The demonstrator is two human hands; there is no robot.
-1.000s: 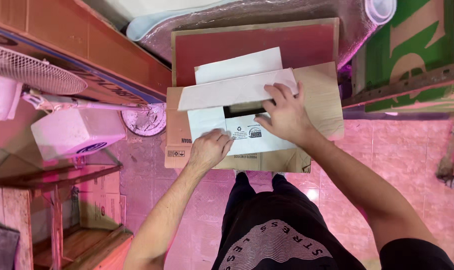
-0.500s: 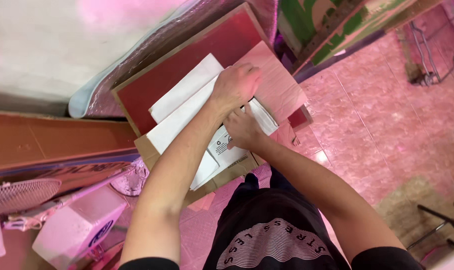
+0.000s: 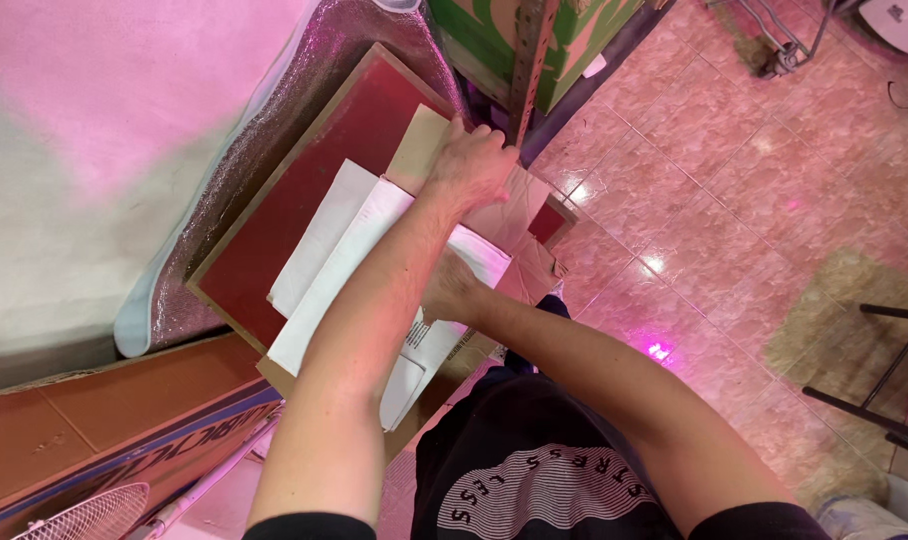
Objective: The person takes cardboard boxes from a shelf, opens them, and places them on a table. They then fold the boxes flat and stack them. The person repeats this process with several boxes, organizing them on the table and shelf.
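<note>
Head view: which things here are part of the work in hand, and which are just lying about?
In hand: left hand on cardboard flap; right hand on white box; red board beneath.
Lying about: fan, green carton, black stand.

Left hand reaches far forward, palm down, fingers curled; right hand lies mostly hidden beneath the left forearm.
</note>
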